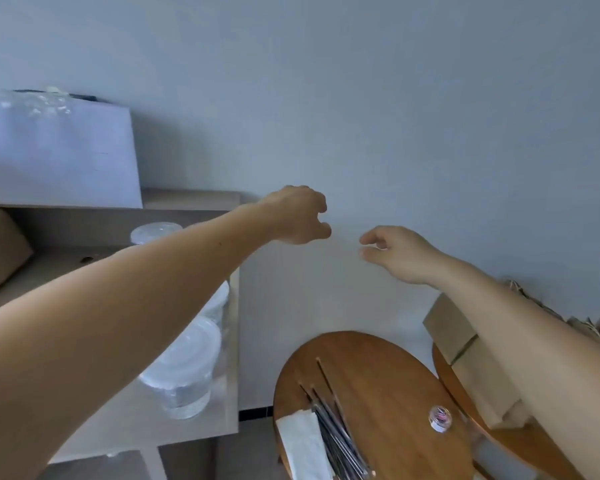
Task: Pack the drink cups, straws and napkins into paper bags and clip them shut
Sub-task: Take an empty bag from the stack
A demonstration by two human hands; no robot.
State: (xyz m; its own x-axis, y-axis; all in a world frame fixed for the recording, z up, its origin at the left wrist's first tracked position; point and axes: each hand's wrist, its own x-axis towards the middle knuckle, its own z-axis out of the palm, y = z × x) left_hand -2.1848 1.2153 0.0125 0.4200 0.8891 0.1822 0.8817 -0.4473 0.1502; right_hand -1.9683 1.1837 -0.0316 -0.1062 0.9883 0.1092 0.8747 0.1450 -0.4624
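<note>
1. Both our arms are stretched out in front of the plain wall (395, 98), and neither one has hold of anything.
2. Our left hand (298, 216) is up in the air with its fingers (321, 232) loosely curled under. Nothing is in it.
3. Our right hand (399, 252) is just across from it and a bit lower. Its fingers (368, 252) are relaxed and half-curled with a small gap to the thumb, and nothing is between them. The two hands are near each other but not touching.
4. The drink cups (184, 372) are clear plastic with lids. They sit on the grey surface (125, 434) on the left, partly under our left forearm. One more lidded cup (156, 232) stands further back on the same surface.
5. The straws (336, 434) lie in a loose bundle on the round wooden surface (378, 375) at the bottom middle. The white napkins (303, 445) are touching them on their left side.
6. A little clear tub (440, 418) sits on that same round surface, apart from the straws. There's something colourful inside it, too small to make out.
7. The paper bags (471, 362) are brown and lie flat in a stack on a second round surface (527, 452) to the right, partly hidden by our right forearm.
8. A white box (56, 150) stands against the wall at the back left.
</note>
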